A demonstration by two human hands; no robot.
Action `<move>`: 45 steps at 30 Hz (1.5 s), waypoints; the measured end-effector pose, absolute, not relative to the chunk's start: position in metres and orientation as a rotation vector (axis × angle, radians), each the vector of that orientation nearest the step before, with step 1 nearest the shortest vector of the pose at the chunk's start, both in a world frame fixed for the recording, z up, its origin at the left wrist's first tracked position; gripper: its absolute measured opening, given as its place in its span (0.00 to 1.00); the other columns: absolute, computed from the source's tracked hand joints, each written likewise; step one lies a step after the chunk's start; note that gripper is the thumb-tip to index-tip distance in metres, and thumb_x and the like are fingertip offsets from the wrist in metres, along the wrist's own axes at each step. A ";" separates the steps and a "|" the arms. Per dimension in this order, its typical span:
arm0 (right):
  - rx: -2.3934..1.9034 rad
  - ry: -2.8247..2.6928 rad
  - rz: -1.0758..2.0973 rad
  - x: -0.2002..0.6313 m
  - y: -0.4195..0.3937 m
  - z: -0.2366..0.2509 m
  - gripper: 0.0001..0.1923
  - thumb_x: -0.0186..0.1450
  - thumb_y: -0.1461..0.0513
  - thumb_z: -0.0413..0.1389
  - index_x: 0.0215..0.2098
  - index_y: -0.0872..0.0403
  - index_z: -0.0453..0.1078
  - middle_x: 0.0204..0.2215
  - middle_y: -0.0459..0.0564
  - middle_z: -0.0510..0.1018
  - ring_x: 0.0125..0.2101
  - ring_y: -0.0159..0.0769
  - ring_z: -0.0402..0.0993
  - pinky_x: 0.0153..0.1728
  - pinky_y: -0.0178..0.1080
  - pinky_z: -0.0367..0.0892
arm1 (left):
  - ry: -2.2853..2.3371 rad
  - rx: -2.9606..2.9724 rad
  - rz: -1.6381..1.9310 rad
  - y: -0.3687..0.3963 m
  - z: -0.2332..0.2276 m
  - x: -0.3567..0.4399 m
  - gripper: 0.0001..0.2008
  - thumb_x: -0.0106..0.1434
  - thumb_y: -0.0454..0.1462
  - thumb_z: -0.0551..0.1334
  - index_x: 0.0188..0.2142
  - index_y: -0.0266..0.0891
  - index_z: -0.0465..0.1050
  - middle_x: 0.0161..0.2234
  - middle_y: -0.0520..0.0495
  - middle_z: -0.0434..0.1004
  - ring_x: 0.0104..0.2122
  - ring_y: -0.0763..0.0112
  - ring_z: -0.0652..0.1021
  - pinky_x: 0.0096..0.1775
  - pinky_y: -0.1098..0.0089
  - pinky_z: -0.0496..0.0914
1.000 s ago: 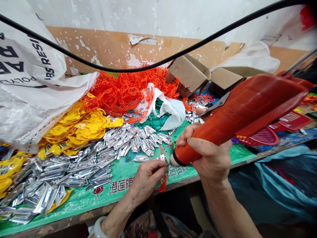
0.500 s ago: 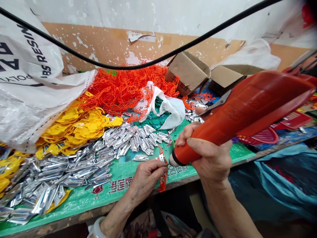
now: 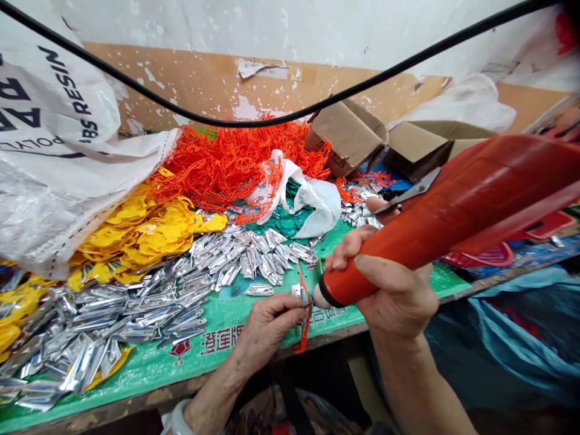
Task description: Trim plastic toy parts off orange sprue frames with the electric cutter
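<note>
The right hand (image 3: 393, 290) is wrapped tight around the nose of a big orange power tool (image 3: 453, 211), whose tip sits just beside a thin orange plastic piece (image 3: 304, 314) at the front edge of the green-covered bench (image 3: 217, 344). The left hand (image 3: 267, 326) pinches that piece between thumb and fingertips, so it hangs over the bench edge. Behind them lies a heap of silver foil parts (image 3: 181, 290), then yellow pieces (image 3: 145, 232) and a tangle of orange frames (image 3: 231, 160). At the back stand two open cardboard boxes (image 3: 348, 133) (what is inside them cannot be told from here). A white plastic bag (image 3: 312, 199) lies open among small green bits. A large white sack (image 3: 58, 157) slumps over the left side, and a black cable (image 3: 254, 124) loops overhead.
</note>
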State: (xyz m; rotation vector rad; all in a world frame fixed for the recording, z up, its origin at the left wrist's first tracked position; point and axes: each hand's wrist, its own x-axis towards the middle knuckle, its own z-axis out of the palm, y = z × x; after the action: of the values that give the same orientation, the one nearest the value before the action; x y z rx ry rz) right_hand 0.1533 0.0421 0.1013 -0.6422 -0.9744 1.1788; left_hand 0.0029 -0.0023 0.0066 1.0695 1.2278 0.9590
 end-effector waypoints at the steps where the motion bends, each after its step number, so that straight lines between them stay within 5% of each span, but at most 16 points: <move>1: -0.643 -0.976 1.183 0.153 0.042 0.101 0.10 0.50 0.64 0.65 0.30 0.50 0.71 0.24 0.43 0.73 0.22 0.34 0.70 0.27 0.43 0.70 | 1.222 1.059 0.958 -0.002 0.006 0.003 0.07 0.54 0.39 0.66 0.29 0.39 0.82 0.28 0.48 0.80 0.31 0.66 0.74 0.37 0.68 0.67; 16: -0.629 -0.942 1.224 0.151 0.044 0.099 0.11 0.49 0.65 0.64 0.31 0.50 0.72 0.24 0.42 0.72 0.22 0.34 0.70 0.25 0.42 0.69 | 1.175 1.003 0.942 -0.001 0.006 0.004 0.07 0.54 0.39 0.66 0.28 0.38 0.81 0.27 0.50 0.77 0.30 0.69 0.71 0.35 0.70 0.65; 23: -0.677 -0.958 1.147 0.153 0.048 0.103 0.08 0.48 0.64 0.64 0.27 0.51 0.72 0.25 0.43 0.72 0.23 0.34 0.69 0.26 0.43 0.69 | 1.238 1.079 0.992 -0.004 -0.003 0.007 0.11 0.53 0.36 0.66 0.37 0.37 0.79 0.28 0.50 0.76 0.28 0.69 0.71 0.34 0.69 0.65; 28: -0.638 -1.005 1.125 0.154 0.049 0.108 0.06 0.50 0.64 0.64 0.26 0.51 0.71 0.24 0.42 0.71 0.22 0.32 0.68 0.27 0.42 0.69 | 1.381 1.339 0.997 -0.005 0.007 0.006 0.04 0.56 0.37 0.63 0.29 0.39 0.76 0.26 0.51 0.73 0.29 0.69 0.71 0.34 0.69 0.65; 32: -0.599 -1.015 1.121 0.155 0.048 0.108 0.04 0.51 0.64 0.63 0.25 0.52 0.72 0.24 0.43 0.72 0.23 0.33 0.68 0.28 0.42 0.69 | 1.510 1.509 1.064 -0.007 0.006 0.006 0.08 0.57 0.35 0.61 0.22 0.41 0.67 0.23 0.53 0.68 0.27 0.69 0.70 0.32 0.70 0.63; 35: -0.578 -1.013 1.128 0.155 0.047 0.108 0.03 0.51 0.65 0.63 0.24 0.53 0.73 0.24 0.44 0.73 0.24 0.34 0.69 0.28 0.43 0.68 | 1.536 1.589 1.120 -0.009 0.001 0.004 0.05 0.60 0.32 0.58 0.35 0.40 0.72 0.27 0.52 0.71 0.28 0.70 0.71 0.33 0.70 0.64; 37: -0.571 -1.007 1.135 0.155 0.046 0.108 0.03 0.51 0.65 0.63 0.25 0.52 0.73 0.23 0.44 0.73 0.23 0.34 0.68 0.27 0.43 0.68 | 1.501 1.590 1.113 -0.011 -0.002 0.002 0.20 0.61 0.32 0.58 0.53 0.40 0.66 0.31 0.52 0.74 0.30 0.69 0.73 0.35 0.70 0.66; 39: -0.570 -0.993 1.133 0.155 0.045 0.109 0.04 0.51 0.65 0.63 0.26 0.52 0.73 0.23 0.43 0.72 0.23 0.34 0.68 0.27 0.42 0.68 | 1.470 1.560 1.062 -0.011 -0.001 0.000 0.29 0.60 0.33 0.59 0.61 0.37 0.58 0.32 0.52 0.74 0.30 0.69 0.73 0.35 0.70 0.66; 45: -0.597 -0.963 1.178 0.153 0.041 0.107 0.05 0.49 0.65 0.64 0.24 0.52 0.72 0.24 0.44 0.72 0.23 0.34 0.67 0.26 0.42 0.66 | 1.375 1.315 0.937 -0.009 0.004 -0.004 0.14 0.55 0.35 0.65 0.42 0.36 0.77 0.31 0.48 0.77 0.31 0.67 0.74 0.34 0.69 0.67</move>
State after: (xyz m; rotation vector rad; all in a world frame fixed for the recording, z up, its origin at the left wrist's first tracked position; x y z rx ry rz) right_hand 0.1530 0.0411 0.1066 -0.5971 -0.9626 1.1778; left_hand -0.0043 -0.0090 0.0041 1.3147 1.3752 0.9365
